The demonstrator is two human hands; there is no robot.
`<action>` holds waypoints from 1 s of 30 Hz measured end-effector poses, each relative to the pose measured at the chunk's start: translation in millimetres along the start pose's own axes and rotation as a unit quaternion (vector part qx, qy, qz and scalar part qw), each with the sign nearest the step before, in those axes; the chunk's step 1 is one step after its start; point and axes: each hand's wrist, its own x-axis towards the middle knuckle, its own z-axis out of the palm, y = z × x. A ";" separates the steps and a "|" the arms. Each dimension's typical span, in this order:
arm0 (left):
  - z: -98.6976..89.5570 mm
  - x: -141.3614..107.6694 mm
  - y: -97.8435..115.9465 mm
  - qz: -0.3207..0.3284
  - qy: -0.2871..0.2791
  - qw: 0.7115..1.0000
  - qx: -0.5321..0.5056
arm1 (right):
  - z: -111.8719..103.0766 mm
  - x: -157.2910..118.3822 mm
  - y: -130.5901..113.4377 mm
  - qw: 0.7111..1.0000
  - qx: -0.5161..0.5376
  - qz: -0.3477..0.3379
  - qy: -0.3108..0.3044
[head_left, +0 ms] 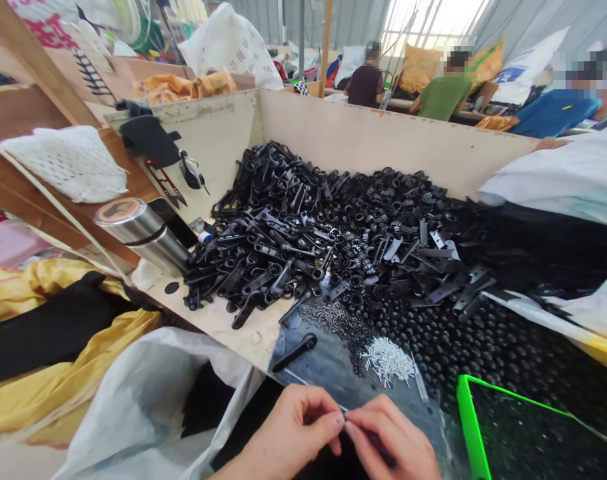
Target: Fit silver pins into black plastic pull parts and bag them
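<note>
My left hand [303, 430] and my right hand [390, 437] meet at the front edge of the table, thumbs and fingertips pinched together. Between the fingertips is something small that I cannot make out. A bit of dark material shows under the right hand's fingers. Just beyond them lies a heap of thin silver pins [389, 361] on a dark worn mat [328, 373]. A single black plastic lever with a round end [296, 352] rests on the mat to the left. Small dark metal pieces [328, 319] are heaped behind the pins.
Black levers [263, 247], ring parts [368, 207] and round black knobs [423, 333] fill the walled table. A steel flask [143, 233] stands left. A green-rimmed tray [466, 427] is at right, an open white sack [143, 393] at front left. Several people sit beyond the back wall.
</note>
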 end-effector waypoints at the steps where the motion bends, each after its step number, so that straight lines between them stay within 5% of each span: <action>1: -0.5 0.7 -1.4 -0.012 -0.001 1.000 -0.025 | -3.6 0.7 2.8 1.000 0.010 0.024 -0.002; 6: -2.0 1.0 4.9 -0.028 0.050 0.995 -0.086 | -12.8 4.9 25.8 0.984 -0.101 0.142 0.039; 13: 2.5 5.0 15.8 -0.041 0.070 0.978 -0.192 | -6.0 14.9 33.0 0.977 -0.185 0.108 0.002; 19: 8.4 13.2 15.5 -0.063 0.075 0.949 -0.300 | -7.2 10.2 27.4 0.986 -0.032 0.157 0.053; 24: 15.2 11.2 13.5 -0.038 0.095 0.947 -0.304 | 3.6 21.8 1.0 0.969 0.113 0.189 0.110; 30: 13.4 4.1 18.3 0.001 0.119 0.964 -0.236 | 15.3 27.6 -9.0 0.956 0.159 0.216 0.122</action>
